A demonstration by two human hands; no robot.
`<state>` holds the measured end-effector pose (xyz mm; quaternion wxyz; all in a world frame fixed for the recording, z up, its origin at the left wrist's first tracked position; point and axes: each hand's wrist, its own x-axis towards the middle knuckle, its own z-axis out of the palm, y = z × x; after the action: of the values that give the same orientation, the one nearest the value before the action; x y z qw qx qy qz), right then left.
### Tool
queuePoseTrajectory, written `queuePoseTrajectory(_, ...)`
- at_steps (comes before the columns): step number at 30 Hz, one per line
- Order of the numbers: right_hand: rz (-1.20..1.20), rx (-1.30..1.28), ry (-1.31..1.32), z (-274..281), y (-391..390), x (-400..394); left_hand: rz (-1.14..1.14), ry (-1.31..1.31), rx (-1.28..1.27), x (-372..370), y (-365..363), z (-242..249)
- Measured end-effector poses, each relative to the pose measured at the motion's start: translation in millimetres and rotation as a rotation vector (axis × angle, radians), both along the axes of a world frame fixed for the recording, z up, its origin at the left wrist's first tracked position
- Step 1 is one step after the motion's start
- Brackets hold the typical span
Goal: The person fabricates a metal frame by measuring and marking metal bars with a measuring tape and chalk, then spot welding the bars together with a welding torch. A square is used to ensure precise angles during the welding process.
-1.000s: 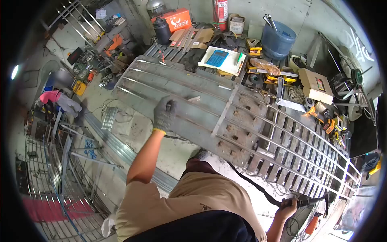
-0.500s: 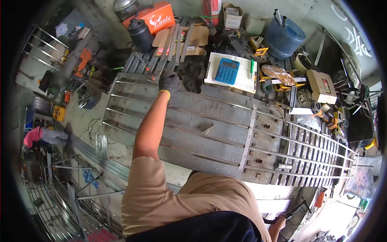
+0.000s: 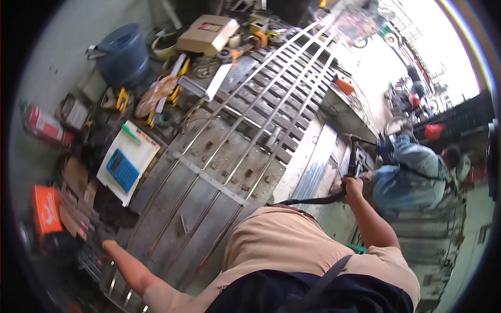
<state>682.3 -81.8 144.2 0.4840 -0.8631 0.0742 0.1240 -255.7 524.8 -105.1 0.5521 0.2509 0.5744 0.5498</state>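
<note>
My left hand (image 3: 103, 233), in a dark grey glove with a yellow cuff, is over the left edge of the metal worktable (image 3: 156, 221), beside flat metal strips (image 3: 78, 211); its fingers are blurred. To the right of my body, my right hand (image 3: 353, 185) is bare and closed round a black tool (image 3: 356, 160). A dark strap or cable (image 3: 313, 200) runs from near it towards my waist. Long thin metal rods (image 3: 250, 140) lie across the table, crossed by a flat perforated bar (image 3: 211, 178). A small metal piece (image 3: 184, 224) lies between the rods.
A blue calculator (image 3: 123, 170) rests on an open notebook (image 3: 110, 151). Behind are a blue bucket (image 3: 123, 55), a cardboard box (image 3: 207, 32) and a fire extinguisher (image 3: 46, 126). An orange case (image 3: 47, 208) is at left. A person in blue (image 3: 409, 175) bends down at right.
The view has swung to the right and tilted. My right hand with the black tool has come up into fuller view, and the person in blue has appeared. My left hand stays near the strips.
</note>
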Motion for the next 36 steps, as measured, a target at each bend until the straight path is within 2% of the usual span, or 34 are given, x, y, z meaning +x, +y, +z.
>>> queuePoseTrajectory(1,-0.005,0.021,-0.011,9.0,2.8,-7.7,-0.066,0.253,0.195,15.0,4.2,10.4)
queuePoseTrajectory(3,0.022,0.018,-0.029,15.4,2.9,-8.8,-0.020,-0.039,0.129,20.5,-1.9,19.0)
queuePoseTrajectory(5,0.052,0.048,-0.051,10.1,-7.0,-5.9,0.052,-0.314,0.053,15.8,-44.3,37.1)
queuePoseTrajectory(6,0.076,0.063,-0.061,7.7,-10.7,-2.6,0.079,-0.183,0.103,36.2,-61.1,53.7)
queuePoseTrajectory(9,0.079,0.033,-0.075,4.1,-22.5,2.2,-0.181,-0.237,0.193,57.7,-89.2,69.2)
queuePoseTrajectory(10,0.104,0.039,-0.071,-3.0,-32.6,9.4,-0.116,-0.167,0.182,62.6,-98.5,61.8)
queuePoseTrajectory(12,0.138,0.022,-0.099,-8.9,-43.3,16.1,-0.021,-0.034,0.188,132.8,-141.1,106.1)
queuePoseTrajectory(13,0.142,0.013,-0.120,-9.5,-51.2,19.8,0.027,0.034,0.185,190.0,-167.8,151.3)
queuePoseTrajectory(14,0.160,-0.055,-0.121,-14.2,-60.1,27.8,-0.124,0.115,0.207,191.9,-170.1,133.4)
queuePoseTrajectory(15,0.141,-0.071,-0.131,-20.9,-66.4,34.5,-0.196,0.219,0.233,223.3,-173.5,145.8)
queuePoseTrajectory(17,0.157,-0.001,-0.114,-15.8,-69.1,37.6,-0.310,0.432,0.274,317.2,-225.2,204.7)
queuePoseTrajectory(19,0.154,0.043,-0.079,-9.1,-67.8,48.2,-0.348,0.396,0.357,392.7,-254.0,203.7)
queuePoseTrajectory(21,0.173,0.081,-0.090,-9.0,-60.3,62.5,-0.494,0.347,0.422,475.2,-276.9,219.5)
queuePoseTrajectory(22,0.202,0.079,-0.072,-6.2,-57.5,72.1,-0.578,0.395,0.293,516.6,-295.4,240.4)
queuePoseTrajectory(23,0.239,0.090,-0.083,-9.0,-58.2,84.8,-0.655,0.407,0.405,560.8,-308.9,239.5)
queuePoseTrajectory(25,0.269,0.042,-0.118,-15.0,-59.5,113.0,-0.927,0.329,0.375,642.7,-323.0,247.6)
queuePoseTrajectory(26,0.296,0.016,-0.140,-10.7,-58.2,125.2,-1.106,0.236,0.224,681.4,-325.9,258.0)
queuePoseTrajectory(28,0.383,-0.026,-0.168,-6.6,-61.0,155.8,-1.238,0.361,0.371,761.9,-328.3,241.2)
queuePoseTrajectory(29,0.412,0.059,-0.123,-27.6,-76.4,184.0,-1.237,0.313,0.262,806.3,-331.4,248.9)
queuePoseTrajectory(30,0.388,0.079,-0.077,-25.6,-80.1,199.5,-1.317,0.384,0.229,845.2,-324.7,231.5)
queuePoseTrajectory(34,0.536,-0.010,-0.124,-45.5,-117.2,290.7,-1.221,0.692,0.387,1038.2,-286.2,175.4)
queuePoseTrajectory(35,0.537,-0.023,-0.100,-45.0,-123.5,308.6,-1.141,0.797,0.501,1085.2,-273.7,156.7)
queuePoseTrajectory(36,0.558,-0.036,-0.088,-45.8,-132.9,327.8,-1.205,0.577,0.324,1122.8,-264.7,167.5)
